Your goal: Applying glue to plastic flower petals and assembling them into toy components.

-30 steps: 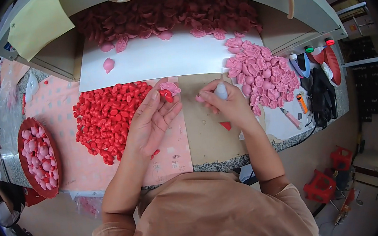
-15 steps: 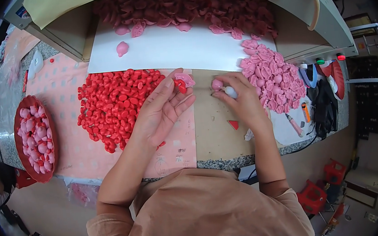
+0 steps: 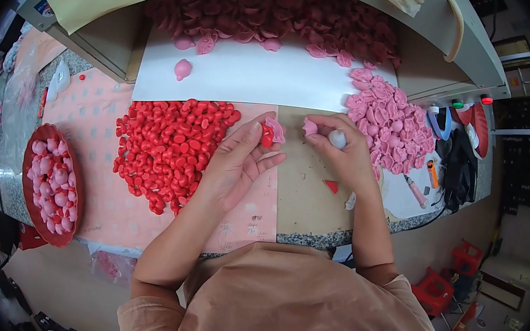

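My left hand (image 3: 237, 167), palm turned up, pinches a small glossy red plastic piece (image 3: 267, 137) together with a pink shell-shaped piece (image 3: 277, 130) between thumb and fingertips. Across a small gap, my right hand (image 3: 349, 151) holds another small pink piece (image 3: 309, 127) at its fingertips. A small bottle with a pale rounded end (image 3: 338, 138) is also tucked in that hand, mostly hidden by the fingers. Left of my left hand lies a heap of red pieces (image 3: 170, 151). Pink shell pieces (image 3: 391, 127) are piled beyond my right hand.
A red oval basket (image 3: 60, 240) of pink-and-red pieces stands far left. More pink parts (image 3: 274, 9) fill a shelved box with a white sheet (image 3: 236, 71). An orange cutter (image 3: 432, 174), a tube (image 3: 416, 191) and a red scrap (image 3: 331, 186) lie at right.
The pink piece in my right hand has turned, now showing its jagged edge instead of its round side. The red and pink pieces in my left hand have tilted more upright.
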Tool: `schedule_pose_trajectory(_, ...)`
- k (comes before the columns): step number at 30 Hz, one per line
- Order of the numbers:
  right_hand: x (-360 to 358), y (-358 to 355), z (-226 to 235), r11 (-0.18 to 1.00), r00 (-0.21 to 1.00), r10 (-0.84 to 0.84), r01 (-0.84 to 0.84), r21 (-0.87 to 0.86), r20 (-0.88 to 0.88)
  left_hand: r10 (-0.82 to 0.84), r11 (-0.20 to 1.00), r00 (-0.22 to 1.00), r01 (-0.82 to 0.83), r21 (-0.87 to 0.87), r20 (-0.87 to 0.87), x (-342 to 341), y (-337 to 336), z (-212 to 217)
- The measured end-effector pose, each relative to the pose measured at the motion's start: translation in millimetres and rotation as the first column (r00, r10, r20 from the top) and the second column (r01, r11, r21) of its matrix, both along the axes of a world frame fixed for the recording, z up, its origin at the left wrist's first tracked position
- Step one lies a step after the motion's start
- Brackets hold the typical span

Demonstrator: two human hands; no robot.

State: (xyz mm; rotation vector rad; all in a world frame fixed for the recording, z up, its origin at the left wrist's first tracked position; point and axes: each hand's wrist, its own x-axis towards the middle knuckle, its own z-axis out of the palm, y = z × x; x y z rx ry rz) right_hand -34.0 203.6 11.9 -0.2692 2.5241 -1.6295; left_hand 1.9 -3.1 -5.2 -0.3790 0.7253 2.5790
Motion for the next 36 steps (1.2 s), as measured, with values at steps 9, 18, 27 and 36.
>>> schedule_pose_trajectory(9,11,-17,12,0.983,0.988,0.112,-0.125,-0.133,-0.104,-0.043,0.996,0.999,0.042,-0.074,-0.012,1,12,1)
schedule_pose_trajectory(18,12,-18,6,0.983,0.982,0.138,-0.152,-0.103,-0.130,-0.047,0.995,0.999,0.045,-0.088,-0.015,2,12,1)
schedule_pose_trajectory(27,13,-21,3,0.981,0.973,0.150,-0.168,-0.093,-0.174,-0.056,0.993,0.998,0.053,-0.109,-0.023,3,11,-3)
schedule_pose_trajectory(36,12,-12,-3,0.952,0.979,0.185,-0.199,-0.234,-0.081,-0.061,0.984,0.993,0.043,-0.170,-0.100,6,12,-10)
